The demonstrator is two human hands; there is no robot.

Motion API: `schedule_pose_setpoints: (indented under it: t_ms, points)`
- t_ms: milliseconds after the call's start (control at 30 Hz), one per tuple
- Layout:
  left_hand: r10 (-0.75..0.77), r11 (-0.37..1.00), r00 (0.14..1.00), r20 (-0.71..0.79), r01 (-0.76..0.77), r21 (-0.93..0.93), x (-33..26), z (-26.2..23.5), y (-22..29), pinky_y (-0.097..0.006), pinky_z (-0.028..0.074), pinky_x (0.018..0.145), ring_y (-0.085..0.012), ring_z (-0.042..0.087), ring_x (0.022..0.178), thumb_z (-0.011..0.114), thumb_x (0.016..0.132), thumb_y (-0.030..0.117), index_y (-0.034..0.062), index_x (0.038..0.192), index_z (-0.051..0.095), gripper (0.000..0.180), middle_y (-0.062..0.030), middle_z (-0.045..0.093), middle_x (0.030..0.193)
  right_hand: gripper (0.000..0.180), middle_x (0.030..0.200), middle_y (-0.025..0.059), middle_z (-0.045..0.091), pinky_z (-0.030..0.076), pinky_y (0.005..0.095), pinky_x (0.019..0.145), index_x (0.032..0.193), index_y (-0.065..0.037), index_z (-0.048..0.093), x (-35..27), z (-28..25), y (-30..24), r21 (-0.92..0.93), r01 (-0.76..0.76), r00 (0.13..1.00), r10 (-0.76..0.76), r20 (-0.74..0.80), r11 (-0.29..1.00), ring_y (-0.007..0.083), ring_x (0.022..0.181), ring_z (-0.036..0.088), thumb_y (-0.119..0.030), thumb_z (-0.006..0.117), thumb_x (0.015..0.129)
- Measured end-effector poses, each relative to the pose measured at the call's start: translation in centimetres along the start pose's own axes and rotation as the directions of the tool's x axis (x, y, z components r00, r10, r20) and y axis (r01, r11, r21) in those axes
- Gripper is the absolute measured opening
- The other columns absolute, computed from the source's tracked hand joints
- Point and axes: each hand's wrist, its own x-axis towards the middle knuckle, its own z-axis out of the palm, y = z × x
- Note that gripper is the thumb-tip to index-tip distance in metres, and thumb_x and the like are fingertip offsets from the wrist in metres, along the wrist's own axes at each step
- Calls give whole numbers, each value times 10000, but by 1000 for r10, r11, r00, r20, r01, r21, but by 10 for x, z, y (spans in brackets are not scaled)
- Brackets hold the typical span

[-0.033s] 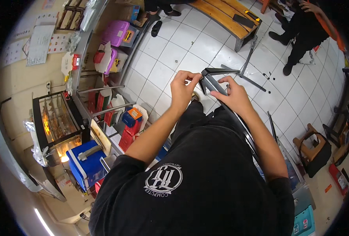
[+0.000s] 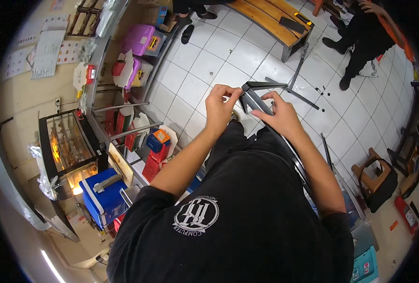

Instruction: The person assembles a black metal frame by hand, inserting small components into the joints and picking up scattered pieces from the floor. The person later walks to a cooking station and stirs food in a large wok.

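Note:
A black metal frame [image 2: 258, 100] of square tubing rises in front of me, its bars meeting at a corner. One long bar slopes down past my right side, and a shorter bar points right. At that corner my left hand [image 2: 217, 106] is closed, thumb and fingertips pinched together against the tube end; any small part between them is hidden. My right hand [image 2: 283, 117] grips the sloping bar just below the corner, thumb on the near side and index finger over the far side. Beyond it on the tiles lies a T-shaped black metal piece [image 2: 303, 100].
A wooden bench [image 2: 266, 21] stands ahead, with a person in dark trousers [image 2: 355, 52] at its right. To my left are shelves with purple-lidded boxes [image 2: 138, 40], a blue cooler box [image 2: 101, 193] and a glass-fronted heater [image 2: 70, 141]. Small black bits [image 2: 323, 89] lie on the floor.

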Motion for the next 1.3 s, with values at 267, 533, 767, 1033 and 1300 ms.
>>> schedule_pose_setpoints:
  t_ms: [267,533,767,1033,1300]
  points:
    - [209,976,978,-25,-207,65,4,2,7,-325,526,672,-222,668,802,758,891,99,9,919,685,119,-113,681,909,523,782,200,691,540,476,740,1110,-82,637,-5,9,-2,-231,194,974,-216,-71,953,388,828,682,-397,838,744]
    - [414,833,899,145,-438,339,-3,-12,16,-403,570,714,-312,696,823,749,886,89,34,965,687,114,-103,698,973,427,803,189,700,540,484,739,1042,-75,659,-4,14,-1,-185,200,968,-223,-112,962,396,817,674,-340,816,746]
    - [431,801,888,159,-457,386,-4,-11,22,-414,565,742,-317,694,855,756,854,88,53,983,691,148,-89,707,969,421,799,186,704,543,480,735,1044,-75,658,-3,15,1,-162,218,963,-240,-125,962,393,801,673,-328,805,742]
    - [494,548,844,209,-489,679,-10,-4,40,-416,504,767,-244,672,921,766,835,151,82,948,666,166,-36,722,975,444,782,196,694,547,505,728,1019,-53,666,-1,17,8,-187,222,960,-248,-132,957,412,790,672,-371,793,735]
    - [560,472,804,199,-507,721,-14,1,39,-407,465,821,-213,656,917,744,869,176,106,925,647,132,4,725,997,437,754,177,683,534,485,720,1016,-84,657,-3,15,6,-189,179,974,-201,-102,966,387,773,666,-392,807,746]
